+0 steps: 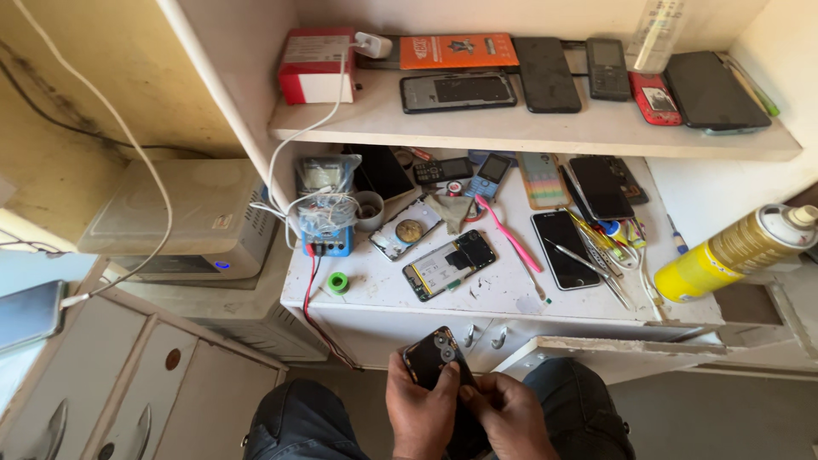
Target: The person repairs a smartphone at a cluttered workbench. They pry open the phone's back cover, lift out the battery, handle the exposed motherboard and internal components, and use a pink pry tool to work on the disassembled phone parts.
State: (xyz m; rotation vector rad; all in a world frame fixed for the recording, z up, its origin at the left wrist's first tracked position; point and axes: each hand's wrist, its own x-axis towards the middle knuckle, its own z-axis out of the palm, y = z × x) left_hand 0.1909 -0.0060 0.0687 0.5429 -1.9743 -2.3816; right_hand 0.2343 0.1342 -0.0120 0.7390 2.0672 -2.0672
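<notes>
Below the white bench [511, 298] edge we hold a black phone [434, 353], camera side up, long axis running from our lap toward the bench. Left hand [417, 409] fingers clamp its left edge; right hand [507, 413] fingers close on its lower end.

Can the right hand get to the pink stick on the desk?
Probably yes. The pink stick lies bare on the desk with nothing over it, just ahead. But the right hand is on the dark phone and would have to let go first.
</notes>
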